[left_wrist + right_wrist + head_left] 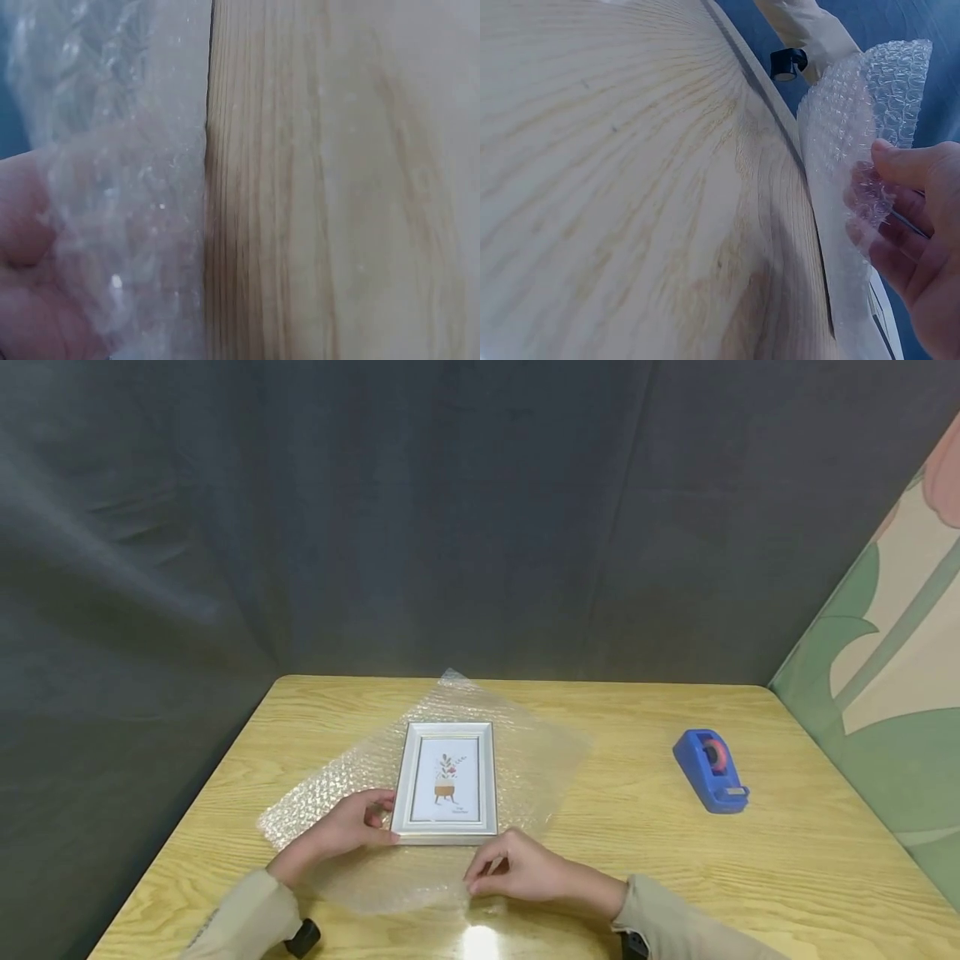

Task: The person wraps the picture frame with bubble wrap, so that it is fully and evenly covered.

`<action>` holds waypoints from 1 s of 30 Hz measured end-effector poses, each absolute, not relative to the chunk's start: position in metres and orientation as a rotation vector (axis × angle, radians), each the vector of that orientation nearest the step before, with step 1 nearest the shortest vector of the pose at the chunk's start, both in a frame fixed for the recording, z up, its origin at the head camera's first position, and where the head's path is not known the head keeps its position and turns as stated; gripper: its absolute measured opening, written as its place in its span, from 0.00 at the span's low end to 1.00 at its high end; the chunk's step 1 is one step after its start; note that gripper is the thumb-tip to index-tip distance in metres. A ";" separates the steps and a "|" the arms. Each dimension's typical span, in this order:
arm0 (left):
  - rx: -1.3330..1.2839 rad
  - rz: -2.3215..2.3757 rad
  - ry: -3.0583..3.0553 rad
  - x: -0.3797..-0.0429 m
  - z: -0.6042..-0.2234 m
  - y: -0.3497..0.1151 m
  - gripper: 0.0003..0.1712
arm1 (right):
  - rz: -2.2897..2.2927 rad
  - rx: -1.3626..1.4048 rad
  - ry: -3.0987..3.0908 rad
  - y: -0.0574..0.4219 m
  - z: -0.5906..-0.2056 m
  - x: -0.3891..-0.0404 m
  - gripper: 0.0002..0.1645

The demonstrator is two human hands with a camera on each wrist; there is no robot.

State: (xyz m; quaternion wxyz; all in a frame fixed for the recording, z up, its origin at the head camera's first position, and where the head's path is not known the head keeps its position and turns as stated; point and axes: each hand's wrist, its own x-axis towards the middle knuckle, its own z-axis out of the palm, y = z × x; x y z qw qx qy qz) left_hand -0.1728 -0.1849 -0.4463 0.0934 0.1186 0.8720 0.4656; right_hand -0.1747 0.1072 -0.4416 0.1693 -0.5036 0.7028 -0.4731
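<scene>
A silver-white picture frame [402,785] with a potted-plant print lies face up on a sheet of clear bubble wrap [517,727]. At the frame's lower left corner is my left hand [351,825], thumb at the bottom corner and bent fingers along the left side. In the left wrist view, bubble wrap [150,232] partly veils that hand [37,322]. Just below the frame's lower right corner, my right hand [517,866] pinches the near edge of the wrap. The right wrist view has the raised wrap [832,150] between thumb and fingers of the right hand [922,225].
A blue tape dispenser [708,772] with a pink roll sits on the right side of the wooden table [615,827]. Dark curtain [450,527] hangs behind and at the left; a floral-patterned panel [892,652] borders the right. Black devices [303,937] are worn at the wrists.
</scene>
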 end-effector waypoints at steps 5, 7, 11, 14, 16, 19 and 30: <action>0.385 1.356 2.557 -0.173 -0.442 -0.183 0.38 | -1.411 -1.346 1.968 0.112 -0.436 -0.175 0.10; 0.396 1.351 2.524 -0.173 -0.439 -0.185 0.39 | -1.452 -1.317 1.984 0.112 -0.435 -0.177 0.10; 0.420 1.343 2.474 -0.176 -0.430 -0.191 0.42 | -1.515 -1.288 2.051 0.110 -0.434 -0.183 0.09; 0.413 1.325 2.507 -0.181 -0.424 -0.196 0.43 | -1.555 -1.264 2.097 0.107 -0.435 -0.189 0.09; 0.405 1.311 2.545 -0.185 -0.420 -0.200 0.41 | -1.593 -1.228 2.116 0.105 -0.436 -0.194 0.09; 0.377 1.295 2.616 -0.190 -0.412 -0.204 0.36 | -1.648 -1.156 2.147 0.102 -0.437 -0.202 0.10; 0.294 1.352 2.654 -0.196 -0.403 -0.201 0.32 | -1.747 -0.786 2.305 0.094 -0.439 -0.232 0.09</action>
